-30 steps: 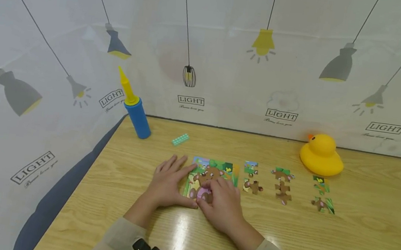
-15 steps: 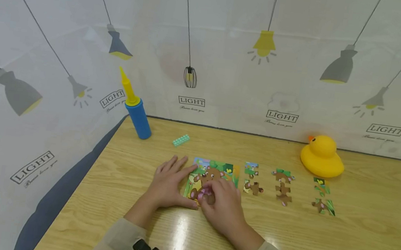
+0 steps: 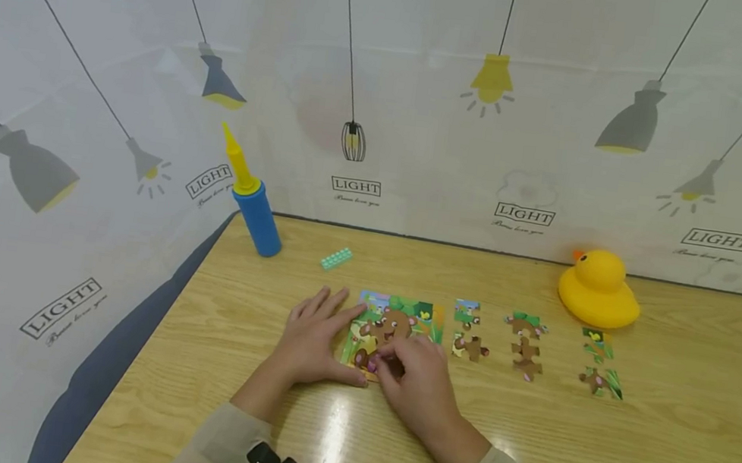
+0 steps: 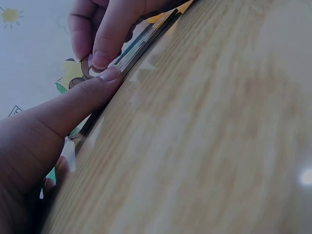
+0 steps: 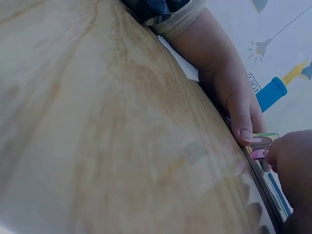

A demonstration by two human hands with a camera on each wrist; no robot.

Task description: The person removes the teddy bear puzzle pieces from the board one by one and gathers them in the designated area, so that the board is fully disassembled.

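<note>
A bear picture puzzle board [image 3: 402, 319] lies flat on the wooden table [image 3: 662, 448]. My left hand [image 3: 324, 337] rests flat beside its left edge, fingers straight, with the thumb [image 4: 83, 97] pressed against the board's near edge. My right hand [image 3: 390, 365] pinches a small brown and pink puzzle piece [image 3: 373, 361] at the board's near left corner. The left wrist view shows the right hand's fingertips [image 4: 100, 53] holding that piece [image 4: 87, 68] just above my left thumb. In the right wrist view the piece [image 5: 261, 144] sits between the left thumb [image 5: 241, 124] and a right finger [image 5: 290, 156].
Three groups of loose puzzle pieces [image 3: 468, 330] [image 3: 524, 346] [image 3: 598, 362] lie in a row right of the board. A yellow rubber duck [image 3: 598, 289] sits at the back right. A blue and yellow pump [image 3: 253, 203] and a teal block [image 3: 334, 259] stand at the back left. Printed curtains wall the table.
My right hand has shifted slightly toward the board's near left corner with the piece. The left hand has stayed in place.
</note>
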